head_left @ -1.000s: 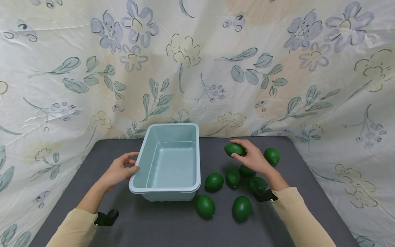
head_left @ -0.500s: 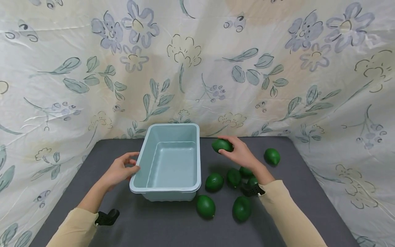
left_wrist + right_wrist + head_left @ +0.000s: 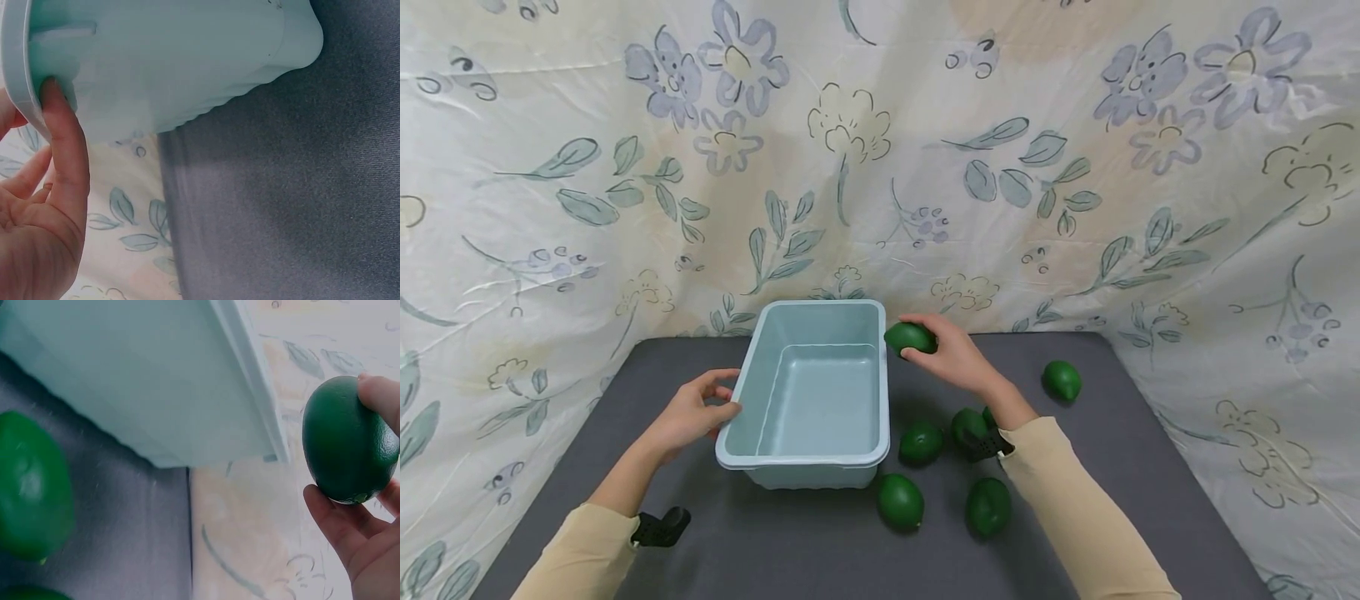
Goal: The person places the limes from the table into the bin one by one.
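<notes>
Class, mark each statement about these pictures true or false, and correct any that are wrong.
1. The left hand holds the light blue tub by its rim. True.
2. The right hand grips a green fruit. True.
3. Several fruits lie inside the light blue tub. False: no fruit shows inside it.
4. A lone fruit lies toward the far right of the table, apart from the others. True.
5. Both sleeves are black. False: the sleeves are cream.
6. The backdrop is plain. False: the cloth behind the table is printed with flowers and leaves.
</notes>
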Action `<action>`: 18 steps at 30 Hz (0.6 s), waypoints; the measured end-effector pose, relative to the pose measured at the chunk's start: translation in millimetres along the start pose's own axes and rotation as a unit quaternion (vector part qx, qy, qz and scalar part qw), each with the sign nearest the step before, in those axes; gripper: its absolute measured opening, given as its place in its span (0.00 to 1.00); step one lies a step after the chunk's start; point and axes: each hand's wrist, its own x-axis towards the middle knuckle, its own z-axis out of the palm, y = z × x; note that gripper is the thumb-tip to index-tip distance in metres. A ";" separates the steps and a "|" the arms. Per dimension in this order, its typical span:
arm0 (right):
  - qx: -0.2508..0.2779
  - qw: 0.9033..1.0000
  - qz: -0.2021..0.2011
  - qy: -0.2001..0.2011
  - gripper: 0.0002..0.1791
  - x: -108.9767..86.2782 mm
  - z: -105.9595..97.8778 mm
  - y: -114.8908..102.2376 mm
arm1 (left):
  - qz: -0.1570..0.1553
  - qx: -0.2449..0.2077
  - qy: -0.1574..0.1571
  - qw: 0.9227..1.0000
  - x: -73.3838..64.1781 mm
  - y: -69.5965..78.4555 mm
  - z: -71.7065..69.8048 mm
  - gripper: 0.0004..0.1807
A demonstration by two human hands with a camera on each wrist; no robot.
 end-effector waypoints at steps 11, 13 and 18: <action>0.015 1.000 -0.019 -0.015 0.28 20.0 14.0 -21.3 | -0.002 -0.012 -0.004 1.000 0.8 -1.7 0.1 0.34; 0.020 0.999 -0.022 -0.020 0.27 23.2 16.8 -24.6 | -0.004 -0.018 -0.006 1.000 0.5 -1.1 0.2 0.34; 0.026 0.999 -0.036 -0.022 0.27 30.7 24.6 -31.6 | -0.006 -0.027 -0.008 1.000 -0.3 0.0 0.1 0.33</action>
